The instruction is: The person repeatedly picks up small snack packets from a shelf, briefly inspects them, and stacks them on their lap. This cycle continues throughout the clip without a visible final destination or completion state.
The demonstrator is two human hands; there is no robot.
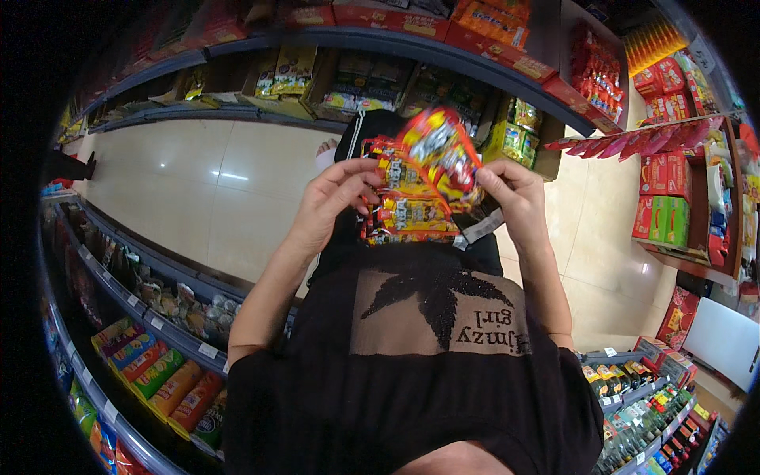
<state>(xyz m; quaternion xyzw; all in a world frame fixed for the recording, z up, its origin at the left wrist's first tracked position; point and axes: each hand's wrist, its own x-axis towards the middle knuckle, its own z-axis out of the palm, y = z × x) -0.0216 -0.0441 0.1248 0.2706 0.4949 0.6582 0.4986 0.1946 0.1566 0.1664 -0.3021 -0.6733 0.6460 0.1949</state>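
Observation:
In my right hand [515, 199] is a glossy red-and-yellow snack packet [442, 151], pinched at its right edge and tilted. Motion blurs its upper end. Below it several similar snack packets [409, 217] sit together over my lap, partly covered by the raised one. My left hand [338, 196] is at their left edge, its fingers apart and touching the upper packets. A dark flap with a pale label [484, 224] shows under my right hand. What holds the lower packets is mostly hidden.
Ahead runs a shelf [368, 41] with cartons of bagged snacks [294, 68]. Behind on the left, another shelf rack holds tube-shaped packages [157, 371]. Bottles [635, 427] line a rack at the lower right. Tiled floor [237, 178] extends left, where a person's dark shoe [91, 165] shows.

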